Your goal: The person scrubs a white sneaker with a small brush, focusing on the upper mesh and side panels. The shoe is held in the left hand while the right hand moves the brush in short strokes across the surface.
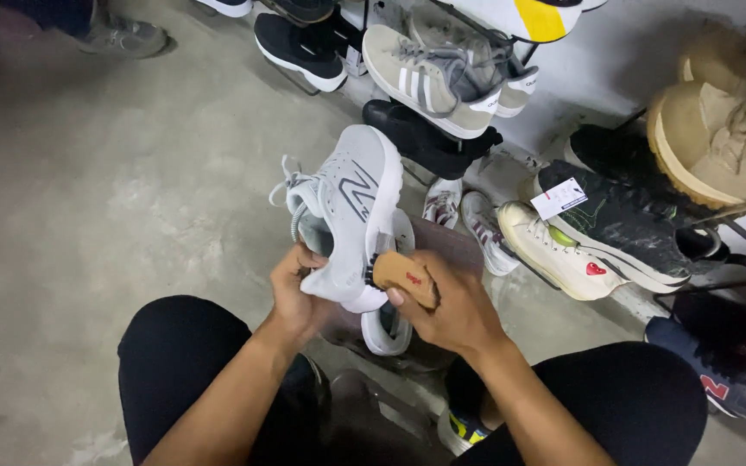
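A person crouched over a concrete floor point(88, 198) works on a pale grey sneaker point(351, 211) at the centre of the frame; the left hand point(295, 293) grasps the shoe at its heel end, fingers curled around the opening, toe tilted toward the top of the picture, white laces hanging loose at its left; the right hand point(446, 306) is clenched around a small wooden brush point(403, 276), its dark bristles pressed against the white sole edge near the heel. Just below the held shoe lies what appears to be its mate point(388, 328), partly hidden by both hands. Toward the upper right, a rack holds a beige striped sneaker point(425, 82) above a black shoe point(425, 138); at right, a black sneaker with a white tag point(623, 220) rests beside a cream high-top with a red heart point(554, 255); tan boots point(727, 138) fill the right edge.
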